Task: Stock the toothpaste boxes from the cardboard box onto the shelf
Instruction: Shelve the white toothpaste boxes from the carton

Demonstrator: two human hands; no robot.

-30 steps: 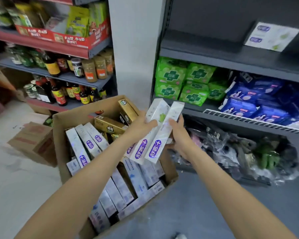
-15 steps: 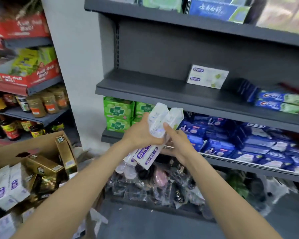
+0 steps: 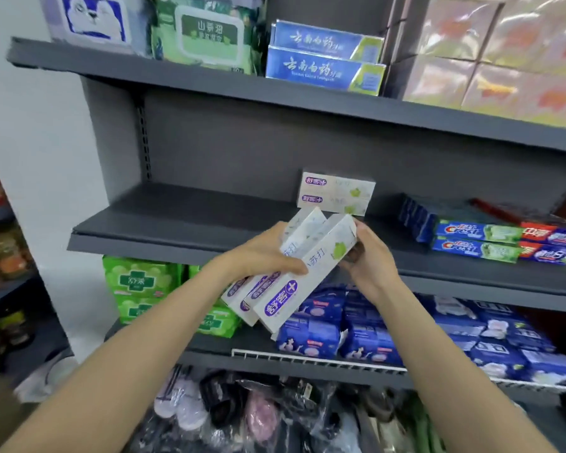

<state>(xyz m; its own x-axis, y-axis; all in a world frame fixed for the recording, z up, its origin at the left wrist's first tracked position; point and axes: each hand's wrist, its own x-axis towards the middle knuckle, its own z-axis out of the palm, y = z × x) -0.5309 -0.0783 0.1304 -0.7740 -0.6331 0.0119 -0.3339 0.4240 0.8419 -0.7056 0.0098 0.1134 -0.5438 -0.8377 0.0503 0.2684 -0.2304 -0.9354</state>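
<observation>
I hold the toothpaste boxes tilted just in front of the grey shelf; my left hand grips their middle, my right hand clasps their upper end, below two stocked boxes on that shelf

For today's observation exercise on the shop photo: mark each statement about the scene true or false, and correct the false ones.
1. The left hand grips a bundle of white toothpaste boxes. True.
2. The right hand hangs idle, away from the bundle. False: it holds the bundle's upper end.
3. Two matching white boxes already sit stacked on the grey middle shelf. True.
4. The Crest boxes lie left of that stack. False: they lie to its right.
</observation>
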